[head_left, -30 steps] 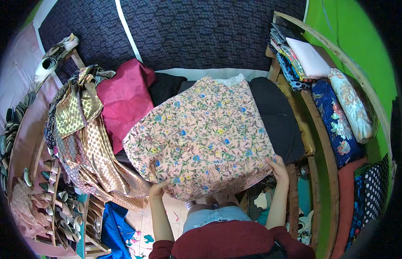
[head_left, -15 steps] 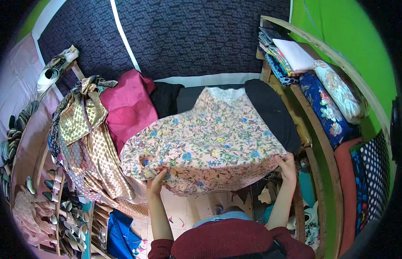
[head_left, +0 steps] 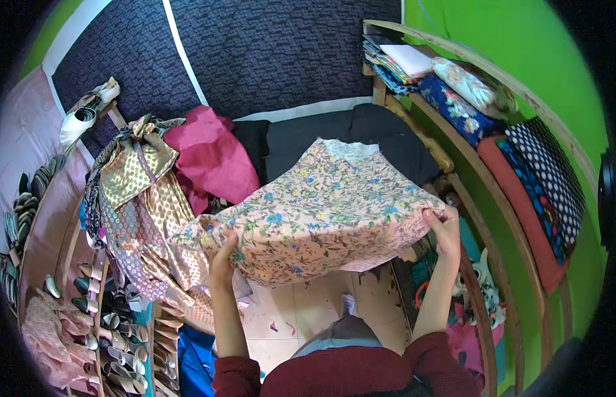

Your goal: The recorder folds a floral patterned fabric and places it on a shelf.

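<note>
A pale pink cloth printed with blue, yellow and green flowers [head_left: 321,205] stretches between my two hands. Its narrow far end, showing a whitish patch, rests on a dark cloth [head_left: 301,149], while the near edge hangs in a sagging fold above the floor. My left hand [head_left: 222,258] is closed on the near left edge, thumb on top. At the near right corner my right hand [head_left: 444,231] pinches the same cloth. The fingers under the fabric are partly hidden.
Magenta cloth [head_left: 215,155] and gold patterned satin [head_left: 159,225] lie to the left. Shoes [head_left: 119,351] fill racks at the lower left. On the right, a curved wooden rack [head_left: 513,291] carries folded fabrics. A blue bag-like item [head_left: 195,357] and small scraps are on the tiled floor [head_left: 275,311].
Both hands have risen with the near edge of the flowered cloth, the left one also moving left. The cloth is pulled tauter along its top. My view has shifted a little toward the right.
</note>
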`<state>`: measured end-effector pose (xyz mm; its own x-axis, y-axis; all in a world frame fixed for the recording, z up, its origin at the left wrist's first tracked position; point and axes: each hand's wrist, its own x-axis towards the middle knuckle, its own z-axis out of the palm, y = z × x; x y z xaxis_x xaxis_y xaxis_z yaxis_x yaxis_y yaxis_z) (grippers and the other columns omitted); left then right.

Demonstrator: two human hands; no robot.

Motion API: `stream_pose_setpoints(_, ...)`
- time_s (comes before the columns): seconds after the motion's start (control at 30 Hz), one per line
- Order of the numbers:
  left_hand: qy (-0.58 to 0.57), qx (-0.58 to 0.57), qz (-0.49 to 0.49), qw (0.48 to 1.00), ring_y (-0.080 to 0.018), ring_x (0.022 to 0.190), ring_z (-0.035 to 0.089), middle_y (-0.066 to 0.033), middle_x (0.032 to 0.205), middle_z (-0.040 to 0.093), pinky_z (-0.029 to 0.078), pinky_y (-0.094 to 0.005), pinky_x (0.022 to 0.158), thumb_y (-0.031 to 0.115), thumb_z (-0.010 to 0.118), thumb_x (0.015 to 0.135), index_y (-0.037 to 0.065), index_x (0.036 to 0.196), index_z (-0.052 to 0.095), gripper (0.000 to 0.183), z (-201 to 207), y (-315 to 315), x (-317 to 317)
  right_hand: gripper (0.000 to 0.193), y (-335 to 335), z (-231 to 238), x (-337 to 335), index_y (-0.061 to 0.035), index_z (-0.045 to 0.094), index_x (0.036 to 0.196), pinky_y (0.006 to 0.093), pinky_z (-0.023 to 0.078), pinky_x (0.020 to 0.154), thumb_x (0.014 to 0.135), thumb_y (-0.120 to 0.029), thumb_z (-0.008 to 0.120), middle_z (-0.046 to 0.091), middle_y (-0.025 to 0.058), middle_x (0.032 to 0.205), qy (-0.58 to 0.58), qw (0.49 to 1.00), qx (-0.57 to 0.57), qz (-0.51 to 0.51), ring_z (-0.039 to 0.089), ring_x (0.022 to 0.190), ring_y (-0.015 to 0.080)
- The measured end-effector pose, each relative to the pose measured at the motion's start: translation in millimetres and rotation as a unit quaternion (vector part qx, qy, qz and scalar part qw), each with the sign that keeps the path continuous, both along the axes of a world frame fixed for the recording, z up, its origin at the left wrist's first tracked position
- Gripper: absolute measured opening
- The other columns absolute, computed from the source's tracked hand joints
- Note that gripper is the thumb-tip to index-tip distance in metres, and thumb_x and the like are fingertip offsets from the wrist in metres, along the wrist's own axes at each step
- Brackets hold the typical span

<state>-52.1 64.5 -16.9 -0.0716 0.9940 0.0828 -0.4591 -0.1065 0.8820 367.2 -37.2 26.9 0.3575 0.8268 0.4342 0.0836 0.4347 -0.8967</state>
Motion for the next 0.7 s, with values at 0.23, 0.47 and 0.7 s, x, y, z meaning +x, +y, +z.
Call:
stream_pose_setpoints(0.23,-0.028,0.055,0.034,0.998,-0.0178,0.095,0.055,-0.0094,0.104,0.056,0.045,-0.0301,0.08,0.008,0.063,0.078,0.001,0.11,0.052,0.035,34,-40,-11,0.015,-59,31,-32,0.0027,0.064,0.083,0.0221,0.041,0.056,0.078,-0.011,0.065,0.061,-0.0002,0.073,-0.044,0.999,0.014,-0.014,0.051,0.063,0.0053)
stream_pose_setpoints(0.47,-0.053,0.084,0.067,0.993,-0.0193,0.096,0.055,-0.0093,0.106,0.056,0.045,-0.0326,0.082,0.008,0.066,0.076,-0.001,0.111,0.052,0.038,75,-69,-13,0.013,-80,64,-39,0.0004,0.065,0.081,0.0201,0.039,0.056,0.078,-0.012,0.065,0.062,-0.0012,0.071,-0.047,0.997,0.058,0.003,0.05,0.061,0.0036)
stream_pose_setpoints(0.7,-0.061,0.205,0.1,0.972,-0.0179,0.097,0.055,-0.0093,0.106,0.057,0.043,-0.0308,0.086,0.005,0.068,0.075,-0.002,0.109,0.054,0.038,95,-74,-36,0.018,-93,93,-42,-0.0008,0.065,0.083,0.0204,0.04,0.058,0.078,-0.018,0.068,0.062,-0.0011,0.073,-0.053,0.992,0.113,0.027,0.051,0.063,0.004)
